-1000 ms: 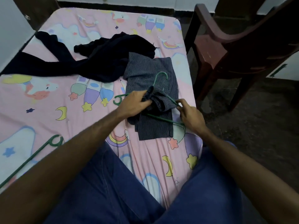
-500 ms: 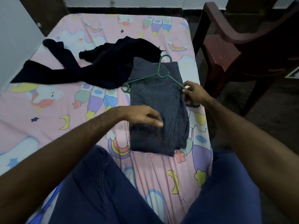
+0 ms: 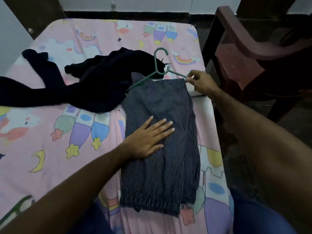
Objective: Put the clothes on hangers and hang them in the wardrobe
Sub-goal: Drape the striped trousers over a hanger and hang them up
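Your left hand lies flat on the striped garment; your right hand pinches the green hanger at its far end.

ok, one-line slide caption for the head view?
Left hand flattens striped garment on bed; right hand pinches green hanger.

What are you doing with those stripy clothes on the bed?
A person is putting clothes on a hanger. The striped garment lies folded over a green hanger on the bed. The left hand lies flat on the fabric, and the right hand pinches the hanger's end. A dark garment lies beside it, not on a hanger yet. Another green hanger sits at the near left edge. A chair stands to the right.
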`<state>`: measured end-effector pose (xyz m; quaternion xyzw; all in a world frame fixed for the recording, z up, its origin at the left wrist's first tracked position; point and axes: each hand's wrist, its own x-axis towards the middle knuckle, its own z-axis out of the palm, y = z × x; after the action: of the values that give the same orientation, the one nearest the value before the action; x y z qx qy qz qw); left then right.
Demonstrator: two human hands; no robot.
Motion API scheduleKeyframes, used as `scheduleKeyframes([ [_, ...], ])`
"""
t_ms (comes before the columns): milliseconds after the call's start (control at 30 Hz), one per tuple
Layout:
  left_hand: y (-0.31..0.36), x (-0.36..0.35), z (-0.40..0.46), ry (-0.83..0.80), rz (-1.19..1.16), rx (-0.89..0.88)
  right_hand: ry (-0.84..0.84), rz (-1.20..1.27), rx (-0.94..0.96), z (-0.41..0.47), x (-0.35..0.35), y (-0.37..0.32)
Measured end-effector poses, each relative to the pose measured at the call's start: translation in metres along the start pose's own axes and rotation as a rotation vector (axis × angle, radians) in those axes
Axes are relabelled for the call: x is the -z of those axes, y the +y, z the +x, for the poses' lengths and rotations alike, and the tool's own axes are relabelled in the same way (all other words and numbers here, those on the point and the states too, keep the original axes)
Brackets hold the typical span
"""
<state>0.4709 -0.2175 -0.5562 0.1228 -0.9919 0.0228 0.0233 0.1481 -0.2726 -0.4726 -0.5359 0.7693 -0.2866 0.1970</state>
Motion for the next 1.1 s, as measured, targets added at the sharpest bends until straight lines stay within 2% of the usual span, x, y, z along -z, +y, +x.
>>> scheduleKeyframes([
  [133,-0.004,-0.003,0.002,-0.053,-0.091,0.014,0.134,0.022,0.002,0.050,0.016,-0.030],
  [200,-0.005,0.000,0.003,-0.071,-0.100,0.015,0.172,0.110,-0.001,0.055,0.024,-0.041],
  [400,-0.005,0.024,0.006,-0.164,-0.165,0.030,0.118,0.291,0.169,0.008,0.076,-0.063],
  [467,-0.003,0.045,0.004,-0.138,-0.151,0.054,0.134,0.327,0.221,-0.015,0.105,-0.079],
  [533,-0.001,0.073,-0.001,0.002,-0.078,0.074,0.181,0.344,0.250,-0.039,0.137,-0.099],
  [700,0.011,0.200,-0.010,0.614,0.126,0.147,0.293,0.391,0.275,-0.099,0.215,-0.148],
  [800,0.012,0.297,-0.009,0.828,0.226,0.165,0.350,0.339,0.276,-0.139,0.258,-0.179],
  [967,0.014,0.408,0.003,0.836,0.388,0.202,0.474,0.264,0.296,-0.203,0.322,-0.199],
  [1033,0.013,0.430,0.018,0.896,0.223,0.291,0.525,0.247,0.308,-0.225,0.348,-0.195],
  [1100,0.012,0.447,0.041,0.882,-0.047,0.307,0.562,0.229,0.318,-0.245,0.372,-0.180],
])
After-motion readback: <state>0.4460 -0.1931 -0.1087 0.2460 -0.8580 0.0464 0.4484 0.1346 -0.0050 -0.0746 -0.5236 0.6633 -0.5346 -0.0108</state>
